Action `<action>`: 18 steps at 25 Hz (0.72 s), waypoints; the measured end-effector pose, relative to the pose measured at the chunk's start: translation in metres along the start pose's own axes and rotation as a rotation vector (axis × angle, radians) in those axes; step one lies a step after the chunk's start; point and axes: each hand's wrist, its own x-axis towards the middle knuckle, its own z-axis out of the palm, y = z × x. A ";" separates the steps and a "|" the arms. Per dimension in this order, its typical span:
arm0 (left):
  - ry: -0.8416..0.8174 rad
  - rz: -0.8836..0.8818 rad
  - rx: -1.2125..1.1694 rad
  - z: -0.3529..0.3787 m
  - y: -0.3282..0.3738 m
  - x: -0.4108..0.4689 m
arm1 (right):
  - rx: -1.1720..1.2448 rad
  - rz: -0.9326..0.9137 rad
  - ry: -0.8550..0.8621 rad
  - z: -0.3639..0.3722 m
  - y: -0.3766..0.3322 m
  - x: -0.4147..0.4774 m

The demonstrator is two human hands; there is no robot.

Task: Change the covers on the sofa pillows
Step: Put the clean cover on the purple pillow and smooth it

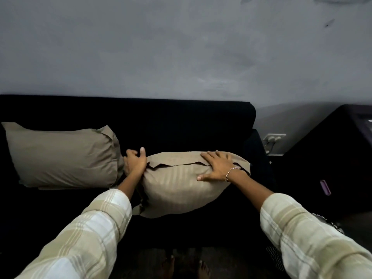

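Note:
A beige covered pillow [177, 188] lies on the seat of the black sofa [171, 125], its open flap edge running across the top. My left hand [134, 162] grips the pillow's left end, fingers curled around the cover. Flat on the pillow's upper right part rests my right hand [217, 166], fingers spread, a chain bracelet on the wrist. A second beige covered pillow [62, 156] leans against the sofa back at the left, touching the first near my left hand.
A grey wall rises behind the sofa. A dark piece of furniture [332, 150] stands at the right, with a wall socket [274, 137] between it and the sofa. A purple object [325, 187] lies at the right. Patterned fabric [326, 224] shows by my right sleeve.

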 end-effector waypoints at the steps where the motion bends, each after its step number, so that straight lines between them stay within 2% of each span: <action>1: 0.106 0.289 0.116 -0.014 0.018 -0.028 | -0.035 0.020 -0.025 0.002 0.002 0.003; 2: 0.192 0.608 0.181 -0.027 0.034 -0.056 | -0.080 0.025 -0.007 0.001 0.001 0.006; 3: 0.186 0.934 0.228 -0.033 0.043 -0.074 | -0.139 0.032 0.048 -0.002 -0.002 0.008; 4: 0.118 1.201 0.334 -0.030 0.040 -0.078 | -0.189 0.045 0.123 -0.006 -0.006 0.008; 5: 0.021 1.366 0.481 -0.025 0.037 -0.082 | -0.220 0.061 0.213 -0.008 -0.009 0.009; 6: -0.087 1.372 0.627 -0.020 0.032 -0.083 | -0.215 0.061 0.308 -0.007 -0.010 0.010; 7: -0.158 1.262 0.715 -0.016 0.028 -0.082 | -0.180 0.040 0.372 -0.007 -0.010 0.012; 8: -0.183 1.090 0.740 -0.014 0.024 -0.077 | -0.127 0.027 0.362 -0.009 -0.010 0.013; 10: -0.194 0.767 0.716 -0.013 0.021 -0.063 | -0.098 0.049 0.245 -0.008 -0.002 0.015; 12: -0.295 0.569 0.710 -0.017 0.024 -0.040 | -0.063 0.109 0.132 -0.006 0.011 0.013; 14: -0.449 0.479 0.672 -0.024 0.029 -0.021 | 0.118 0.194 0.012 -0.006 0.026 0.007; 16: -0.556 0.480 0.699 -0.026 0.031 -0.008 | 0.190 0.217 -0.106 -0.005 0.038 0.003; 18: -0.635 0.446 0.713 -0.025 0.032 -0.001 | 0.282 0.228 -0.140 0.002 0.044 0.004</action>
